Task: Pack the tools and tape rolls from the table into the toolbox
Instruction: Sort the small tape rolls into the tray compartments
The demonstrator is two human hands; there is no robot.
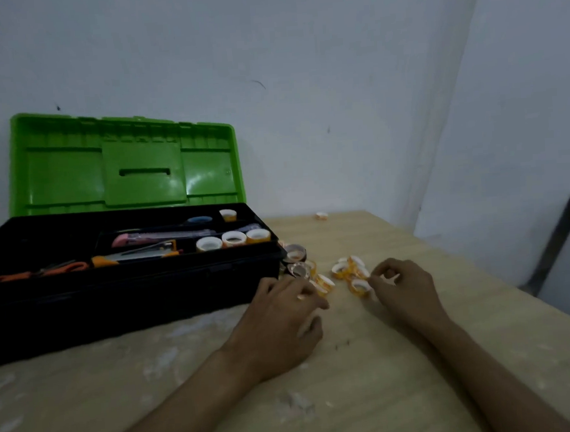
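Both the left hand [284,320] and right hand [403,286] rest half-curled, fingertips touching loose tape rolls [350,272].

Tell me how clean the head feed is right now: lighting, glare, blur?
Head view: dim overall, the black toolbox base nearly featureless; glare patches on the open green plastic lid; small orange-and-white tape rolls on the pale wooden table look soft and smeared, as do the left hand and right hand; wide-angle bending tilts the wall corner.
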